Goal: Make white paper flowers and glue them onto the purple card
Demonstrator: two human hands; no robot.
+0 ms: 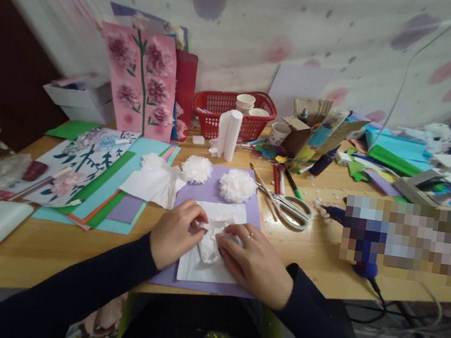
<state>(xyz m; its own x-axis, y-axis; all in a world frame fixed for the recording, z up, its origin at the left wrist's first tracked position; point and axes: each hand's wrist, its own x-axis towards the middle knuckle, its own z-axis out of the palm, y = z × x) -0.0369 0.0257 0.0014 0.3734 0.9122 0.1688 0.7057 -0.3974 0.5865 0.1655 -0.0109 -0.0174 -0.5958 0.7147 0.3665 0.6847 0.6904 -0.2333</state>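
Note:
Between my two hands is a crumpled piece of white tissue paper (210, 244), over a flat white sheet (194, 270). Under that sheet lies purple paper (259, 213). My left hand (178, 232) pinches the left edge of the crumpled tissue with thumb and fingertips. On the other side, my right hand (257, 257), a ring on one finger, grips its right edge with bent fingers. Just beyond my hands sit two fluffy white paper flowers, one on the right (237, 186) and one on the left (197, 169). A loose white tissue (154, 181) lies left of them.
Scissors (292, 212), a brush and pens lie to the right, with a blue glue gun (366, 239) farther right. Coloured papers (118, 215) are stacked on the left. Behind stand a white paper roll (229, 134), a red basket (206, 124) and a pink flower picture (111, 86).

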